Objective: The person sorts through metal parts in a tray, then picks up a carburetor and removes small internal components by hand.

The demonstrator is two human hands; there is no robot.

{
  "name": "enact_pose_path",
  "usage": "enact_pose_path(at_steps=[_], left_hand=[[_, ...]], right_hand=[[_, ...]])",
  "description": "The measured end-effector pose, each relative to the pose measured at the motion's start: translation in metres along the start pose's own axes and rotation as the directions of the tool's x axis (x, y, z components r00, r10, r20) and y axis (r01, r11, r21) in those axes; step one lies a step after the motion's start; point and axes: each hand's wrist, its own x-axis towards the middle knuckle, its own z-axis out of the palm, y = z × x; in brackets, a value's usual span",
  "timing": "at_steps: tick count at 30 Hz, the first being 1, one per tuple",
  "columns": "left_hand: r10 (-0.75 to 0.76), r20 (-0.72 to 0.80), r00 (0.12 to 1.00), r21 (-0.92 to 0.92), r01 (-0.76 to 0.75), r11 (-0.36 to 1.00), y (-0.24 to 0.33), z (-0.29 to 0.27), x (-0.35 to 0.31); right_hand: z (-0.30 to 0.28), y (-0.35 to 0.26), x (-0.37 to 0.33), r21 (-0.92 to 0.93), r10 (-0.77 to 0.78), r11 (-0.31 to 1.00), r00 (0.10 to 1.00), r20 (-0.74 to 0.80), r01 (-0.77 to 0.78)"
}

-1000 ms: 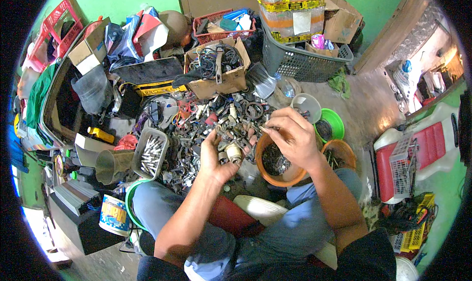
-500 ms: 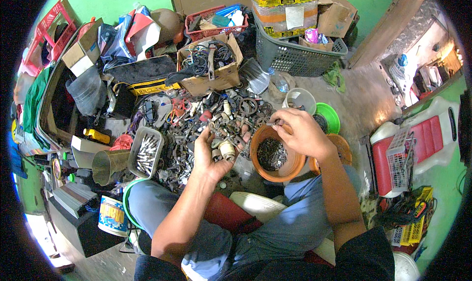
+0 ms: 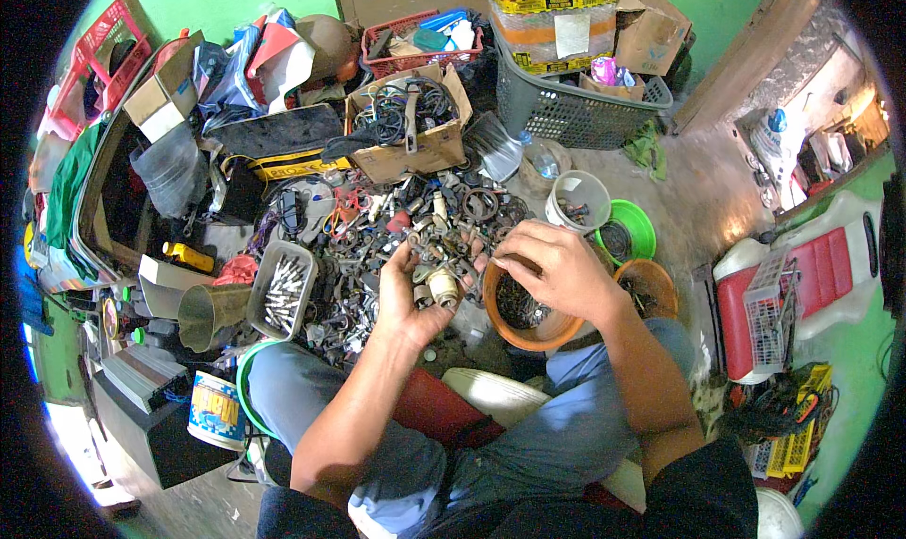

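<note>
My left hand (image 3: 408, 303) is palm up, its fingers curled around several small metal parts, among them a pale cylindrical fitting (image 3: 442, 286). Above the rim of a terracotta-coloured pot (image 3: 536, 341) hovers my right hand (image 3: 571, 273). Its fingers are bent and a little apart, and no part shows at their tips. Dark small hardware (image 3: 517, 303) lies in the pot, partly hidden by that hand. Beyond both hands spreads a heap of mixed metal and plastic parts (image 3: 363, 284).
Left of the heap stands a grey tray (image 3: 253, 305) of pale slim parts. Right of the pot are a whitish tub (image 3: 578, 186), a green bowl (image 3: 645, 227) and another orange pot (image 3: 672, 289). A cardboard box (image 3: 382, 166) of cables and a grey basket (image 3: 576, 114) stand behind.
My right hand has shifted left over the pot, and its fingers have loosened from a pinch on a small piece. My left hand keeps its parts in nearly the same place.
</note>
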Motion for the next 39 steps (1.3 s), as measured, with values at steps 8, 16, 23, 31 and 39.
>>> enact_pose_path(at_steps=[8,16,23,31,39], left_hand=[[-0.023,0.022,0.999,0.079,0.021,0.997,0.002,-0.012,0.003],[-0.022,-0.02,1.0,0.103,0.024,0.994,0.002,-0.01,0.001],[-0.032,-0.014,0.999,0.098,0.033,0.995,0.001,-0.013,0.002],[-0.047,0.037,0.998,0.085,0.043,0.995,0.001,-0.019,0.007],[-0.039,-0.001,0.999,0.081,0.039,0.996,0.0,-0.01,0.001]], right_hand=[[0.013,-0.008,0.003,0.072,-0.041,0.996,0.994,-0.102,0.048],[0.015,-0.012,0.004,0.054,-0.039,0.998,0.994,-0.103,0.045],[0.017,-0.017,0.002,0.03,-0.019,0.999,0.997,-0.081,0.021],[0.022,-0.016,0.004,0.053,-0.02,0.998,0.992,-0.124,0.027],[0.023,-0.017,0.004,0.064,-0.026,0.997,0.99,-0.139,0.035]])
